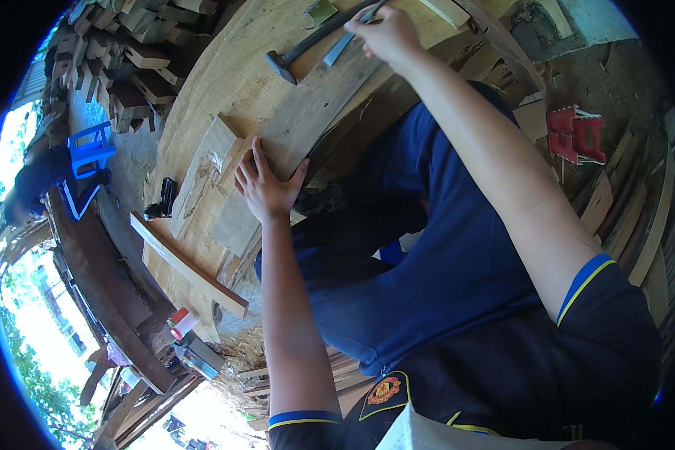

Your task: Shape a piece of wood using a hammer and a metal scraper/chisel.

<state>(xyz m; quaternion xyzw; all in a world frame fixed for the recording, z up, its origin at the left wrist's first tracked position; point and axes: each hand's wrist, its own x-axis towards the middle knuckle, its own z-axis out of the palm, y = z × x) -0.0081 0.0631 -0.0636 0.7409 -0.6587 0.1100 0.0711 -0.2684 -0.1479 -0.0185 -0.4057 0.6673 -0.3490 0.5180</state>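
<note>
Clock's centring on the person's lap (pixel 397 262), twelve straight ahead. Starting at the left, a blue stool (pixel 92 154) is sitting on the floor between nine and ten, with a timber stack (pixel 131 56) looming nearer ten. On the counter (pixel 225 79), a small black gadget (pixel 160 201) is sitting around half past nine, a narrow wood strip (pixel 191 264) is lying at nine, and a rough, splintery block (pixel 208 161) is resting at ten.

The left hand (pixel 268 186) is lying splayed at ten too, pressing on the grey plank (pixel 315 105) without gripping anything as far as I can tell. That plank's running off toward eleven, and a hammer (pixel 315 40) is lying just beyond it. The right hand (pixel 390 34), up at twelve, is curling its fingers around what's looking like a chisel (pixel 339 49). Can't tell if the blade's touching wood.

What's bugging me: the blade's pointing roughly at the left hand, so a slip along the grain could be sending it into those fingers. One palm might not be holding the plank steady either, and the right hand could be bumping the hammer handle, since it's lying so near. A red stool (pixel 575 135) is standing at two, well apart.
</note>
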